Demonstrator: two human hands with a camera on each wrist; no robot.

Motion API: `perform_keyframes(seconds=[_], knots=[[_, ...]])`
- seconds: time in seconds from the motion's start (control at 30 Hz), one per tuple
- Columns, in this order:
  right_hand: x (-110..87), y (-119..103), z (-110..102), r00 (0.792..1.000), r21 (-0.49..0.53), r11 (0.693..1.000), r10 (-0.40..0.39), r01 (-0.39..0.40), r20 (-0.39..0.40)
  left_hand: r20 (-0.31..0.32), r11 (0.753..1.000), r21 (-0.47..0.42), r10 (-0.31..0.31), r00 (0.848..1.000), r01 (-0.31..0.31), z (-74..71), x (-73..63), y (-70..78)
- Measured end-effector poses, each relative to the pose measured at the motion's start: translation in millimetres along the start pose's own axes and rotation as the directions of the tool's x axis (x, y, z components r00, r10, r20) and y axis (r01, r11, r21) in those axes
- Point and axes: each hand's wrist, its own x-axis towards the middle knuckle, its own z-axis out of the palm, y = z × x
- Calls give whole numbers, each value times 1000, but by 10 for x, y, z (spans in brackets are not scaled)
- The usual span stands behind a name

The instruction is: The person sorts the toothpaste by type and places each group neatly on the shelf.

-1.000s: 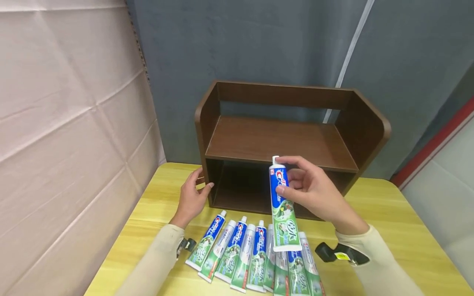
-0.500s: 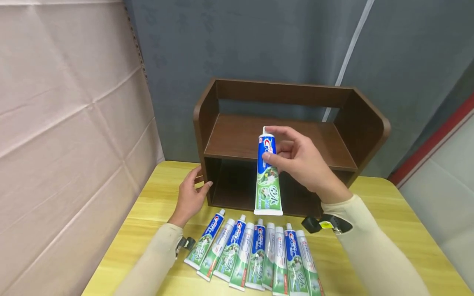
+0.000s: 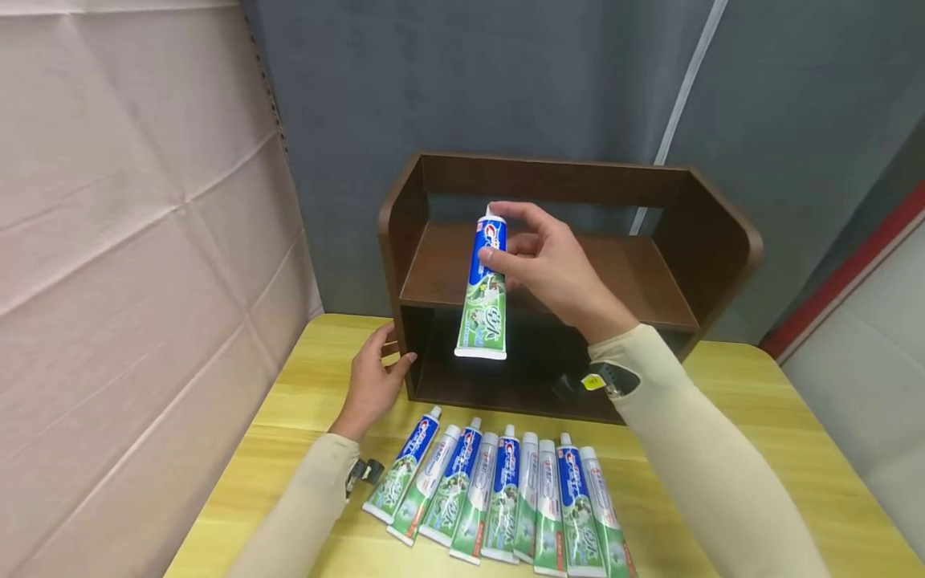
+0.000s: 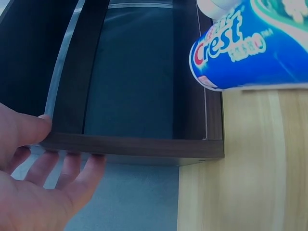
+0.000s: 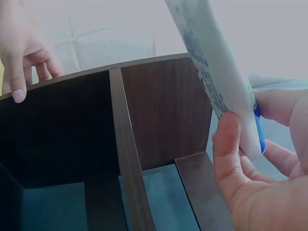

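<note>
My right hand [image 3: 552, 261] pinches a blue and green Crest toothpaste tube [image 3: 482, 293] by its upper half, thumb on the printed front, index finger at the white cap. The tube hangs cap up in front of the upper board of a dark brown wooden shelf [image 3: 549, 315]. Its white printed back [image 5: 216, 67] faces the right wrist view. At the shelf's left side panel [image 4: 144, 146], my left hand [image 3: 374, 384] grips the edge, thumb on the front and fingers round the outside. Several toothpaste tubes [image 3: 507, 490] lie fanned out on the table before the shelf.
The yellow wood-grain table [image 3: 289, 449] bears shelf and tubes. Behind the shelf hangs a dark grey curtain [image 3: 506, 72]; a pale cloth wall [image 3: 144, 241] runs along the left. A white panel with a red edge [image 3: 845, 277] stands at the right.
The right hand has carried the toothpaste tube up and to the left, from before the lower compartment to before the upper board. The left hand stays on the shelf's side.
</note>
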Motion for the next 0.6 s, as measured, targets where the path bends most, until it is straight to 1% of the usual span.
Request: perform_keyframes(seconds=[0.13,0.27,0.4,0.6], knots=[[176,-27,72,1000,30,1000,2,-2,7,11,1000,14,-3,1000,3,-30,12,-12],[359,-19,145,1000,53,998,18,-18,5,10,1000,4,4,1000,-4,-52,29,-17],[524,33,216,998,59,997,59,-58,0,3,1000,2,9,1000,-9,-52,34,-22],[733,153,318,991,79,989,129,-127,-26,21,1000,-14,1,1000,-1,-27,34,-36]])
